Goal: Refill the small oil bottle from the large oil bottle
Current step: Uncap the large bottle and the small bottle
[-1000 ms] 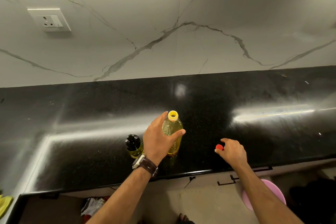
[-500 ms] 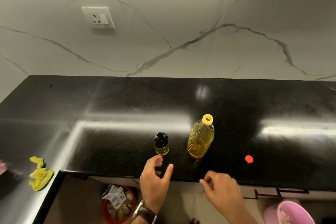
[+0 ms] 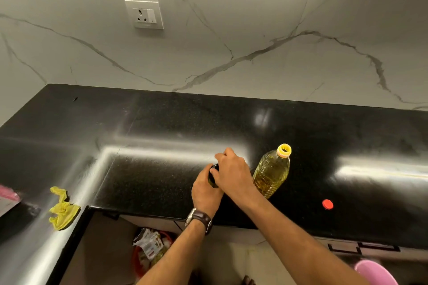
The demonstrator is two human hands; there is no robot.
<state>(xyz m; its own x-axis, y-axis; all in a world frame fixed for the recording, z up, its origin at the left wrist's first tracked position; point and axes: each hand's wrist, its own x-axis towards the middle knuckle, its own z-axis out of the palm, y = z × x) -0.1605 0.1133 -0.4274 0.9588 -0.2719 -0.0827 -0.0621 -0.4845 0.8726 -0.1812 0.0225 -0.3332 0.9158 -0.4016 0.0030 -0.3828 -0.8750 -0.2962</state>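
Lying at the far left of the black desk (image 3: 162, 122) is a crumpled yellow cloth (image 3: 62, 210). Next, the left hand (image 3: 206, 190) wraps its grip round the small oil bottle (image 3: 212, 177), the right hand (image 3: 232, 174) clamped over its top. Just beside stands the large oil bottle (image 3: 272, 172), uncapped, then a red cap (image 3: 327, 204).

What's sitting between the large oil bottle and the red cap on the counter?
Nothing: in the head view, bare black counter separates the large oil bottle from the red cap.
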